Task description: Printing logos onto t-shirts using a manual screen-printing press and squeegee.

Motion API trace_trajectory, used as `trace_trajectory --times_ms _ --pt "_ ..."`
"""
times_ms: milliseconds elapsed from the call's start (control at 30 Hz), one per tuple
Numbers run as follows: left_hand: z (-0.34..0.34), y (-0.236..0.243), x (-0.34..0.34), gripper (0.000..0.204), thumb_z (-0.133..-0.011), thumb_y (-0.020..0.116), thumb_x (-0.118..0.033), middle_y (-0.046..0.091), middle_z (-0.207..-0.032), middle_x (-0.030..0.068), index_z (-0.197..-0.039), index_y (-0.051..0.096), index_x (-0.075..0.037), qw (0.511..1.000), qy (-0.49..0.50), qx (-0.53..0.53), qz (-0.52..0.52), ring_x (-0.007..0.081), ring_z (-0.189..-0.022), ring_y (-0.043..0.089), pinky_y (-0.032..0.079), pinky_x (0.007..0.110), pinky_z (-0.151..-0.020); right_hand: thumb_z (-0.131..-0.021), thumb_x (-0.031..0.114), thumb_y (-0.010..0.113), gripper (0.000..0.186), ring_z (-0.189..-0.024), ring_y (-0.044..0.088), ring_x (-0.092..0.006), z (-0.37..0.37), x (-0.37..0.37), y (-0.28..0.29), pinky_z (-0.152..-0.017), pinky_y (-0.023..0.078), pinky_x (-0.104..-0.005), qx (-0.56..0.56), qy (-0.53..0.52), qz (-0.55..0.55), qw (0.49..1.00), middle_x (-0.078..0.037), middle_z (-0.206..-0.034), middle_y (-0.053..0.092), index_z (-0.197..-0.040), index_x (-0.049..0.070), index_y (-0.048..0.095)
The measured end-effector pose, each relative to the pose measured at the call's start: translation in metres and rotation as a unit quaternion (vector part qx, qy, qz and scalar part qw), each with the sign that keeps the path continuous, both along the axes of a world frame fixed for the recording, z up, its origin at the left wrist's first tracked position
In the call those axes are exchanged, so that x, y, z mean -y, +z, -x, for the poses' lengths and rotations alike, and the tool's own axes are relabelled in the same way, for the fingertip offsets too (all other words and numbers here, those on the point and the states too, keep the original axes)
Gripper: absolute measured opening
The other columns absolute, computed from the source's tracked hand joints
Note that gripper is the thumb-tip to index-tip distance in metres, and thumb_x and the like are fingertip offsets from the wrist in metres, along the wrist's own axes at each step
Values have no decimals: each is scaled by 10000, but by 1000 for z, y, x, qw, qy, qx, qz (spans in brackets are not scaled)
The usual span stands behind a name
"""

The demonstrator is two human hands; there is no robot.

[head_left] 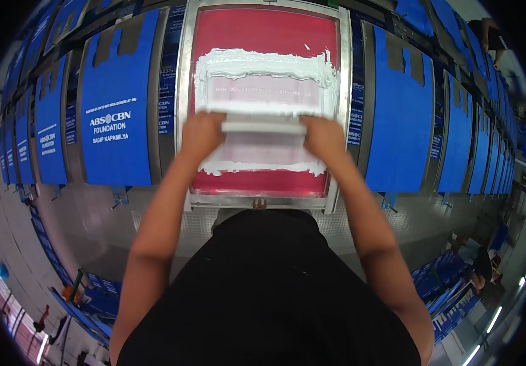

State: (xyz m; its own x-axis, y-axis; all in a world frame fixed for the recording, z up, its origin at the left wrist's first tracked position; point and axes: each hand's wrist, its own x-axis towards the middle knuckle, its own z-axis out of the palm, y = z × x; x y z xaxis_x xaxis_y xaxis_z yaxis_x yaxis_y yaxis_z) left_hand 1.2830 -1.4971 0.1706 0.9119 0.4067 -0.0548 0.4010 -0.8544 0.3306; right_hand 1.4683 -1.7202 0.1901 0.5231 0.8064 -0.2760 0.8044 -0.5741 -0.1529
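Both my hands are closed on the ends of a squeegee [264, 127], a pale bar lying crosswise over a screen-printing frame. My left hand [205, 135] grips its left end and my right hand [324, 139] its right end. The screen [263, 32] has red mesh inside a silver metal frame [344, 79]. Thick white ink [257, 68] is banked in a ridge beyond the squeegee, with more along the sides and near edge. A paler printing area shows through the middle of the mesh. The squeegee and hands are slightly blurred.
To the left, a blue fabric panel [119, 104] with white print lies on a dark board, with more printed panels farther left. A blue panel without visible print [402, 116] lies to the right, beside several others. Other people [481, 265] are at the right edge.
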Motion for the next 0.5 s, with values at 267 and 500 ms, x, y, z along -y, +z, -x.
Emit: trace_trajectory --times_ms 267,500 --pt "-92 42 -85 360 -704 776 -337 684 -834 131 -951 695 -88 998 2 -65 -3 332 -835 648 513 435 -751 -665 111 583 441 -998 640 -305 -110 -98 35 -856 518 -414 2 54 40 998 -129 -1043 679 -1091 159 685" --pt "24 75 19 330 -842 677 -286 652 -913 200 -1039 636 -24 972 161 20 172 333 -824 623 480 448 -753 -629 99 566 509 -976 635 -355 -156 -116 58 -876 503 -405 -2 74 -3 997 -214 -1033 662 -1128 71 665"
